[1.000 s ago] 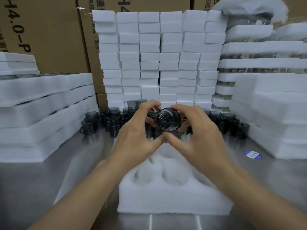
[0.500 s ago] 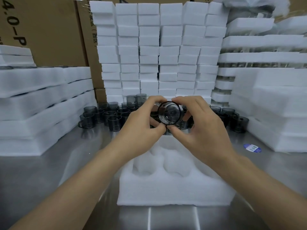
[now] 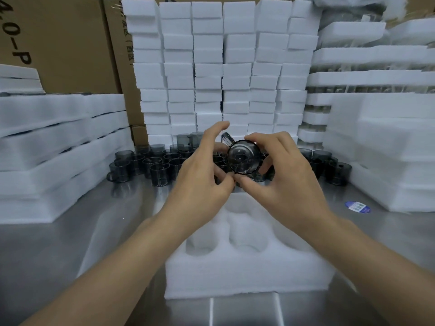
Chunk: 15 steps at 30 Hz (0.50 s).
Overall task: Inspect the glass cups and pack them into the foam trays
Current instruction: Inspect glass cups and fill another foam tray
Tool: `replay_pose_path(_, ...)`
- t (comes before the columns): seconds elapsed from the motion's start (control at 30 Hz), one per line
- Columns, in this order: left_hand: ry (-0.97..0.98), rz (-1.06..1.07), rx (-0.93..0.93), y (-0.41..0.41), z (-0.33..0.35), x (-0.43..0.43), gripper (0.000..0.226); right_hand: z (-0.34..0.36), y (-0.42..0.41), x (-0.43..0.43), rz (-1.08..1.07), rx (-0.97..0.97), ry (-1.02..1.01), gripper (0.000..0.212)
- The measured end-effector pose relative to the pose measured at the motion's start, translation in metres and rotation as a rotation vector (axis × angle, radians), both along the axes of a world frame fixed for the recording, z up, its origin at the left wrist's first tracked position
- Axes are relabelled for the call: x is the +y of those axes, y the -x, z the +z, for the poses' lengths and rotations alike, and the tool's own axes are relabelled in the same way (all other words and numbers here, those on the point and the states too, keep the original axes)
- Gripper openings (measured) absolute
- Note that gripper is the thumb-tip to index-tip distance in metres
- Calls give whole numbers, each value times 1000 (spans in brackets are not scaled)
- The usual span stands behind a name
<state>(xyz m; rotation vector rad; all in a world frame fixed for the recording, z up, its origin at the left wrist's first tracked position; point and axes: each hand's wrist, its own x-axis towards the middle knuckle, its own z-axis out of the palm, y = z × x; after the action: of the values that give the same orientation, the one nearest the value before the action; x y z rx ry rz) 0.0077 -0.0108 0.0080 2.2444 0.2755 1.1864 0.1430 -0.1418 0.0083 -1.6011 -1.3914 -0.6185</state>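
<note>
Head cam showed steel table (image 3: 58, 267) w/ foam tray (image 3: 247, 276) right in front of me, pockets all empty. Behind it sat the loose smoky cups (image 3: 160, 171) by the foam stacks (image 3: 221, 67). My right hand (image 3: 284, 182) gripped one glass cup (image 3: 243, 158) in the air above the tray's far edge, base turned toward me, handle up-left. My left hand (image 3: 200, 175) had fingers spread loose; thumb was near the rim, contact unclear. Inspecting step, I'd say: rotate slowly vs the light, check rim, handle & base for chips, keep fingertips only, both hands supporting before lowering.
</note>
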Motion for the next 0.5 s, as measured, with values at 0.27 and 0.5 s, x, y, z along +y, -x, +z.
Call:
replay_pose_path(0.27,-4,10,11,-1,-2,0,91,-1,-2,0,34,0,-5,62)
replay_pose_path(0.5,-6,2,-40,1,0,-1,95,0,1,0,73,-16,-53,66)
